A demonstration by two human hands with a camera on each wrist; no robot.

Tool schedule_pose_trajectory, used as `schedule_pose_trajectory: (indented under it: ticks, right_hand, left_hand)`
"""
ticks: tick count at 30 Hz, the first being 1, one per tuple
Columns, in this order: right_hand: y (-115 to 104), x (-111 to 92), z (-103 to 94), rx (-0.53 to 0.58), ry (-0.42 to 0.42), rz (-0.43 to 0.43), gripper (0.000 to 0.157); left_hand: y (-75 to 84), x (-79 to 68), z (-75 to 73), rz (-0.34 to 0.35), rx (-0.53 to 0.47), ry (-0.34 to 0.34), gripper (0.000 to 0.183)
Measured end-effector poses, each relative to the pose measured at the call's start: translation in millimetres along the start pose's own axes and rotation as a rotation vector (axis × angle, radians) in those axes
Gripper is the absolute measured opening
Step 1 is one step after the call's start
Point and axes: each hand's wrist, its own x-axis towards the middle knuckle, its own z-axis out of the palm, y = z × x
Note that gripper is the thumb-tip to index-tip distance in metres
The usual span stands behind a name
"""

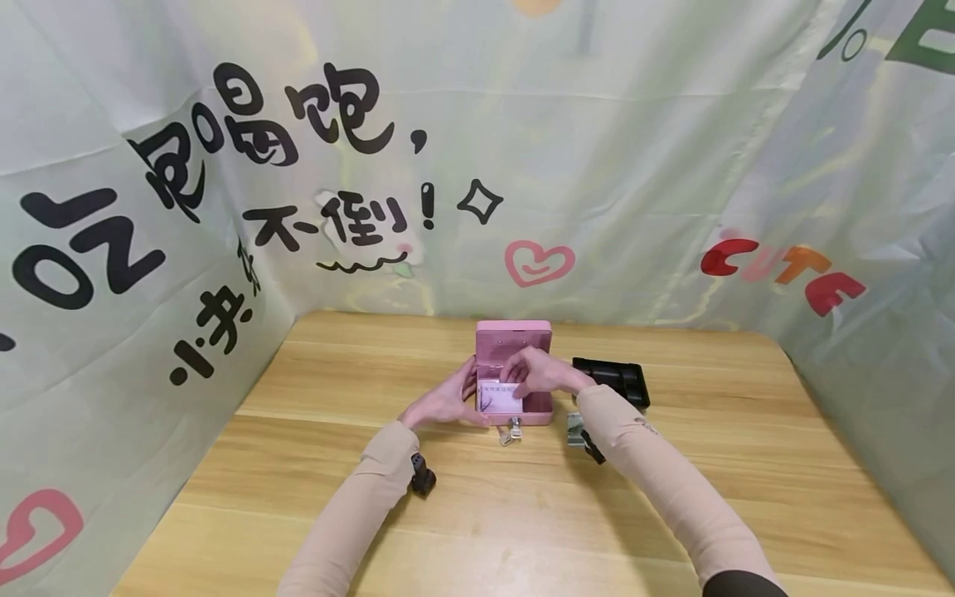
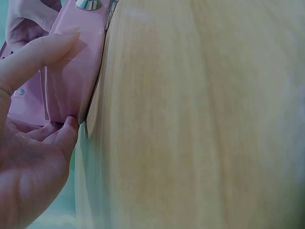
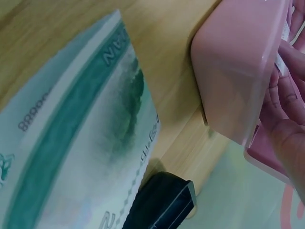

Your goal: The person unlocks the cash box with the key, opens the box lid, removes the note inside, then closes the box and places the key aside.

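A pink metal cash box (image 1: 539,404) stands on the table with its lid (image 1: 515,330) raised at the back. My left hand (image 1: 443,402) grips the box's left front corner, its thumb (image 2: 45,50) on the front wall and the other fingers round the side. Inside lies a pale slip of printed paper (image 1: 498,400) with purplish marks. From the right, my right hand (image 1: 543,371) reaches over the box and pinches the slip near its right edge; its fingertips are partly hidden by the box wall. A lock with keys (image 1: 511,433) hangs at the box front.
Just right of the box, a green-and-white printed note (image 3: 90,129) rests on the table, partly beneath my right forearm in the head view. Behind it lies a black case-like object (image 1: 630,383). A printed cloth curtain (image 1: 634,166) surrounds the wooden table (image 1: 298,390).
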Motion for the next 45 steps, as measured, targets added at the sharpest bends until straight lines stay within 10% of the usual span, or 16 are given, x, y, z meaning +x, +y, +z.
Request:
schedule_pose_trajectory:
  ticks: [27,45]
  right_hand:
    - [2,-7,-1.6,-0.034,0.058,-0.008,0.006]
    - [1,-30,-3.5,0.217,0.233,0.036,0.02]
  left_hand:
    - [-1.1,-0.2,-0.5,-0.004,-0.026,-0.004,0.129]
    - [0.9,-0.5,-0.1,-0.014,-0.002,0.01,0.129]
